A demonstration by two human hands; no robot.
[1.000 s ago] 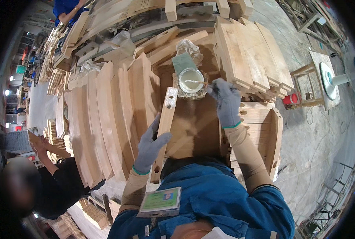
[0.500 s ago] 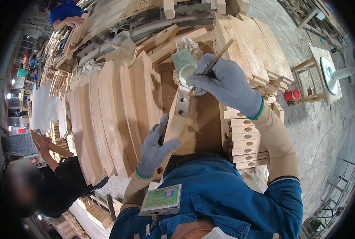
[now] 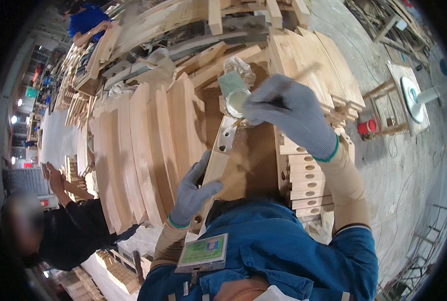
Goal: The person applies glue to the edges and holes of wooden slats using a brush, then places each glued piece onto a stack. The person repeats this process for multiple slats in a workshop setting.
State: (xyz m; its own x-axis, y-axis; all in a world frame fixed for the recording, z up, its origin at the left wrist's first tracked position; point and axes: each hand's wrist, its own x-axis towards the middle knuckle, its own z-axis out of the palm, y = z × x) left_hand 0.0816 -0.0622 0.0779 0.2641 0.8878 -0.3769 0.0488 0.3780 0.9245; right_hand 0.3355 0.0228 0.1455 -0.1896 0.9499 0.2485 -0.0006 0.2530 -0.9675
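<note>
My gloved left hand (image 3: 192, 193) grips a long wooden piece (image 3: 216, 168), thumb over one side and fingers along the other. Two dark holes show in the pale far end of that piece. My gloved right hand (image 3: 293, 113), blurred by motion, pinches a thin wooden stick (image 3: 308, 71). Its lower tip is close to the far end of the wooden piece; whether it touches cannot be told. Just beyond that end stands a cup of whitish liquid (image 3: 237, 102), partly covered by my right hand. A green block (image 3: 230, 83) sits against the cup.
Curved boards (image 3: 135, 150) stand in a row at left. Stacked slats with oval holes (image 3: 309, 183) and flat boards (image 3: 328, 75) lie at right. A clear plastic cup (image 3: 161, 61) stands farther back. Co-workers are at left: a dark sleeve (image 3: 85, 220) and a blue sleeve (image 3: 87, 22).
My right hand has shifted slightly right and down, turning the stick, whose tip has moved from beside a hole toward the piece's far end. My left hand keeps its grip.
</note>
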